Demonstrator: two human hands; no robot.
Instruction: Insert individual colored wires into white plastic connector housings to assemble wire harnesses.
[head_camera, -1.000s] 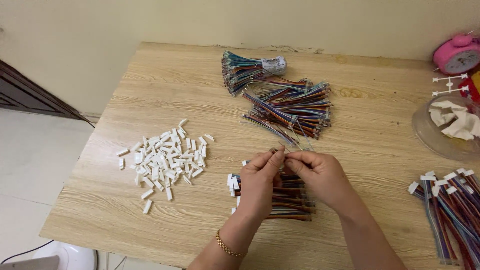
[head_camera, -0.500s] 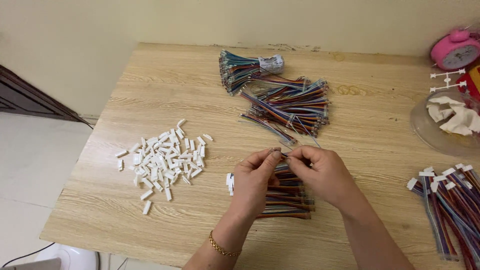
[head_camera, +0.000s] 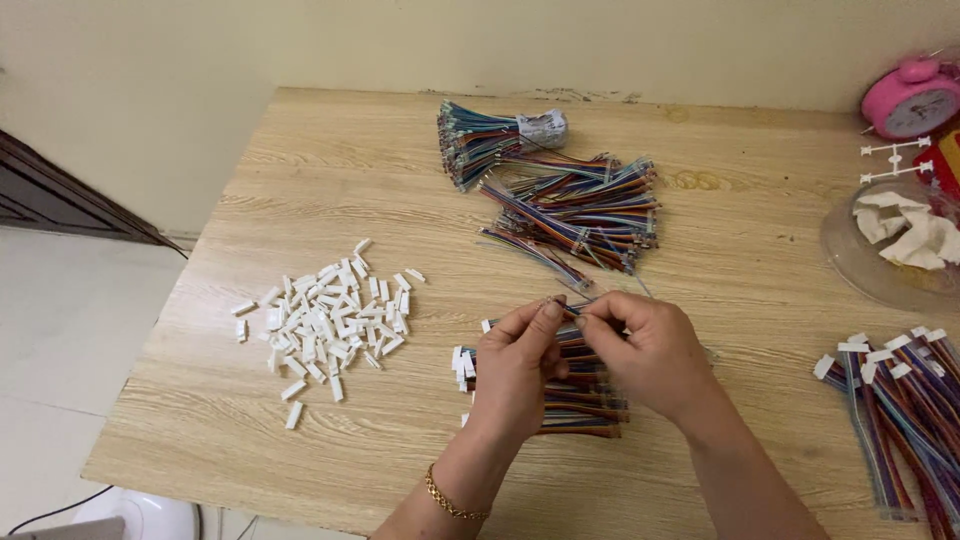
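Near the middle of the wooden table (head_camera: 300, 160), the left hand (head_camera: 515, 365) and the right hand (head_camera: 650, 350) meet fingertip to fingertip, both pinching the same thin bunch of coloured wires (head_camera: 568, 306) between thumb and forefinger; the remaining fingers of each hand are curled in, and a gold bracelet (head_camera: 447, 498) circles the left wrist. What sits at the very end of the pinched wires is too small to make out. Directly under the hands lies a stack of multicoloured wire harnesses (head_camera: 580, 400), their white connector ends (head_camera: 462, 362) poking out at nine o'clock of the left hand. At about nine o'clock, well apart from the hands, a loose heap of small white plastic connector housings (head_camera: 325, 320) is scattered on the wood. At twelve o'clock, near the fingertips, a larger pile of loose coloured wires (head_camera: 585, 210) spreads out, and beyond it, toward eleven o'clock, lies a bundle of wires bound with a grey wrap (head_camera: 495, 135). At four o'clock, by the table's right edge, lie finished harnesses with white connectors (head_camera: 895, 410). At two o'clock stands a clear round dish (head_camera: 850, 265) holding crumpled white material, and past it a pink alarm clock (head_camera: 912, 98) sits in the far corner.
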